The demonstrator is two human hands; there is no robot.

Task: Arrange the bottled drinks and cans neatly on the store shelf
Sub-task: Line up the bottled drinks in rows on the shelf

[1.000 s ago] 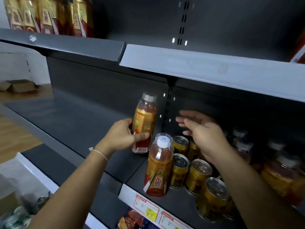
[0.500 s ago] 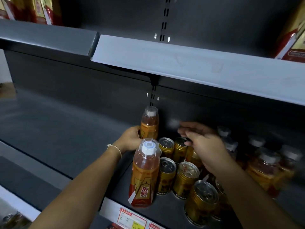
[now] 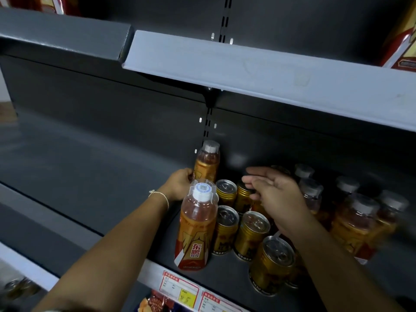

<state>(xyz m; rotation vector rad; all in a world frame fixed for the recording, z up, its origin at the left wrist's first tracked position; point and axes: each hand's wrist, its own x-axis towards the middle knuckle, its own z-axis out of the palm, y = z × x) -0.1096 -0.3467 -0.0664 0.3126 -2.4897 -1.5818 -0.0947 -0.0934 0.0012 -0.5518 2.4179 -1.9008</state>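
On the dark grey shelf (image 3: 94,176), under the pale price rail of the shelf above (image 3: 270,70), drinks crowd the right half while the left lies bare metal. Bottles with grey caps (image 3: 358,224) stand at far right, blurred; gold cans (image 3: 252,235) sit in rows beside them, touching one another. A front bottle (image 3: 195,228) stands upright near the shelf lip, just left of the cans. Behind it, near the back panel, the rear bottle (image 3: 206,163) is upright with the left hand (image 3: 177,184) curled around its lower label; whether its base rests on the shelf is hidden. The right hand (image 3: 272,190) hovers over the back cans, fingers loosely extended, holding nothing. Full bottles likely feel weighty, top-heavy, with slick plastic labels, so a grip low around the body seems safest; cans are rigid and best taken around the sides.
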